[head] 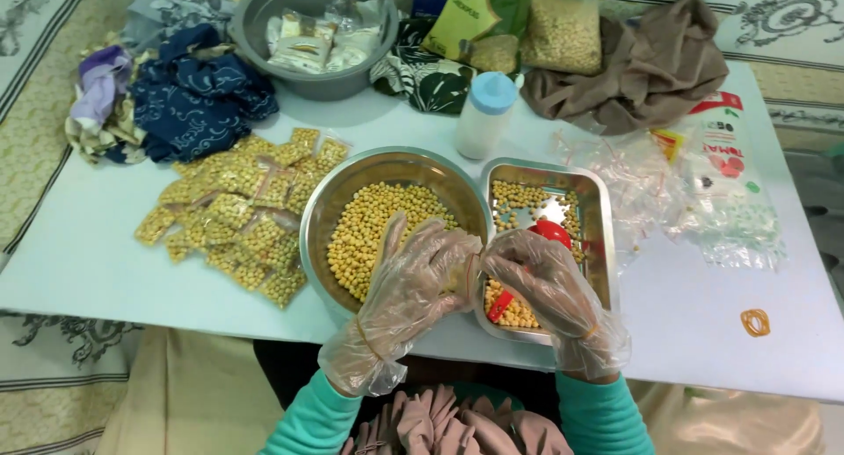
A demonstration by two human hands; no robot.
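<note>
A grey plastic basin [264,20] holding small packets stands at the far edge of the white table [79,244]. Left of the basin lies a heap of dark blue patterned cloth [198,94]. Right of it stands a white plastic bottle with a pale blue cap [485,114], then a crumpled brown cloth [651,68]. Well to the basin's right, near the table's front edge, lies an orange rubber band [755,321].

The gloved hands [479,275] are hiding whatever sits pinched between their fingertips, and are covering most of the red scoop [536,244].
</note>
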